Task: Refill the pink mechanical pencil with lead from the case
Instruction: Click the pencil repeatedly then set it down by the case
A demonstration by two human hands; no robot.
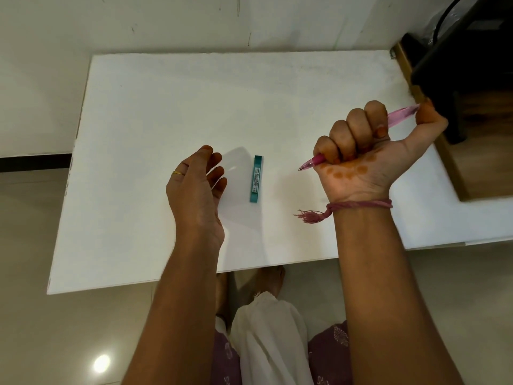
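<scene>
White table in a pale-tiled room, pencil in a fist, lead case lying loose.

The white table [166, 112] stands against a cream wall, a dark piece of furniture [469, 59] cut off at upper right. The right hand [369, 151] is fisted around the pink mechanical pencil [399, 115], thumb on its rear end, tip pointing left. The left hand [197, 184] hovers with fingers loosely spread, holding nothing, just left of the teal lead case [256, 179], which lies flat between the hands. The case's label is unreadable.

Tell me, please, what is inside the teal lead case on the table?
Nothing inside shows: the lead case lies closed and opaque on the white table, beside the open left hand. Its leads cannot be seen.
</scene>
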